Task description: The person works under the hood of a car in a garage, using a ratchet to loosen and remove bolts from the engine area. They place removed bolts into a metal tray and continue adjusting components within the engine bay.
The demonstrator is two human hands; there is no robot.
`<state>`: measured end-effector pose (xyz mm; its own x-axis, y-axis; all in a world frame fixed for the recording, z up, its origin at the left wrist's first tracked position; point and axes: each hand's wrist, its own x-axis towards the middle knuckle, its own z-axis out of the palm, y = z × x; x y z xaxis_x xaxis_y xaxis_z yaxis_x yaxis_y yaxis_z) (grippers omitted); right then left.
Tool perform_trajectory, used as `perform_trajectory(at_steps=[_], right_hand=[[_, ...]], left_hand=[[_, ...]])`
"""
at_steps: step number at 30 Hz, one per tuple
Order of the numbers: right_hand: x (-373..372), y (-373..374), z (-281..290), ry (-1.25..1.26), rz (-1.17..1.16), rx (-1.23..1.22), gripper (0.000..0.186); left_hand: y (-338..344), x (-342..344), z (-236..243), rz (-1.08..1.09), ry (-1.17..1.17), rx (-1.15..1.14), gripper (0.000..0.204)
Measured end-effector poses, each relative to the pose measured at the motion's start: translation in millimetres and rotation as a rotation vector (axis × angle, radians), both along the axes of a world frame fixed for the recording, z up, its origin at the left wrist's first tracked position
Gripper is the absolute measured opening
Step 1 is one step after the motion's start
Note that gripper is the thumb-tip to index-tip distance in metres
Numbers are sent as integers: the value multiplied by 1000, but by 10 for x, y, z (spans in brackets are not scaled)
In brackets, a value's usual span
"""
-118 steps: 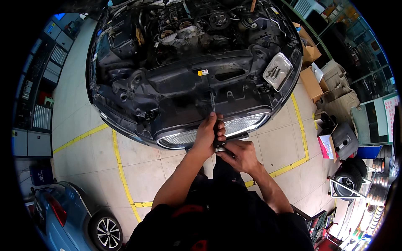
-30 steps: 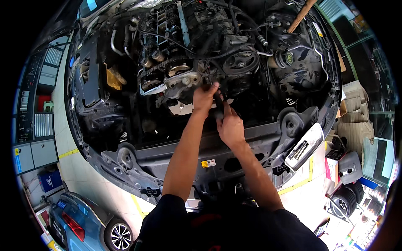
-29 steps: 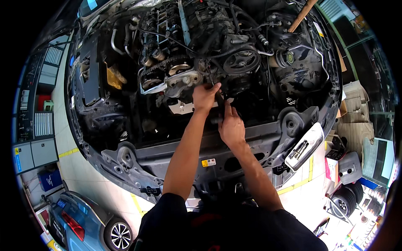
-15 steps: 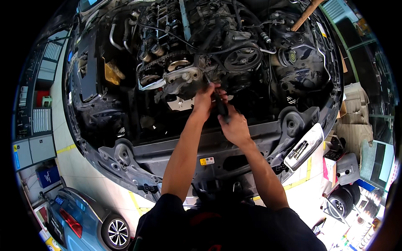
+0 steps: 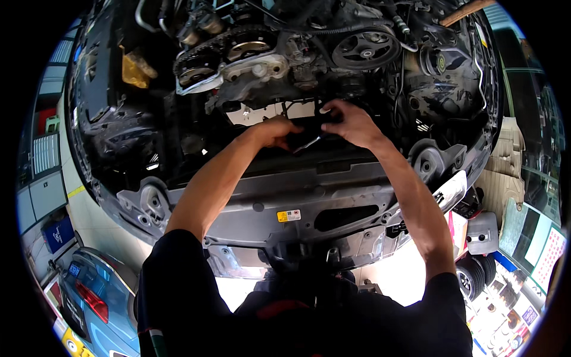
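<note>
Right hand (image 5: 353, 125) parted from left hand (image 5: 274, 129), tool (image 5: 310, 143) between.

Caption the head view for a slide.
Left hand and right hand reach between exposed engine and black front panel in an open engine bay.

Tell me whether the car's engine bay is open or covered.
Open: the engine and black pulley lie uncovered, and the left hand and right hand reach past the front panel.

I note my sleeves (image 5: 178, 279) black. Engine bay (image 5: 83, 137): front panel (image 5: 250, 193) black, yellow-and-white label (image 5: 289, 215) mid-edge; amber-yellow part (image 5: 135, 70) near left edge; brown bar (image 5: 467, 12) at far right corner. Blue car (image 5: 116, 291), red tail lamp (image 5: 92, 302), left.
</note>
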<state>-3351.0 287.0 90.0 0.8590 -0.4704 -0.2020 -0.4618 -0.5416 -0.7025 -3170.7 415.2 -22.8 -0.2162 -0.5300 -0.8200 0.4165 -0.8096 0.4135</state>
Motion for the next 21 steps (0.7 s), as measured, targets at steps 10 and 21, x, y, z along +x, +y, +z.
perform_trajectory(at_steps=[10, 21], right_hand=[[229, -277, -1448, 827, 815, 262, 51], [30, -252, -1482, 494, 279, 570, 49]], left_hand=[[-432, -272, -859, -53, -40, -44, 58], [-575, -526, -814, 25, -147, -93, 35]])
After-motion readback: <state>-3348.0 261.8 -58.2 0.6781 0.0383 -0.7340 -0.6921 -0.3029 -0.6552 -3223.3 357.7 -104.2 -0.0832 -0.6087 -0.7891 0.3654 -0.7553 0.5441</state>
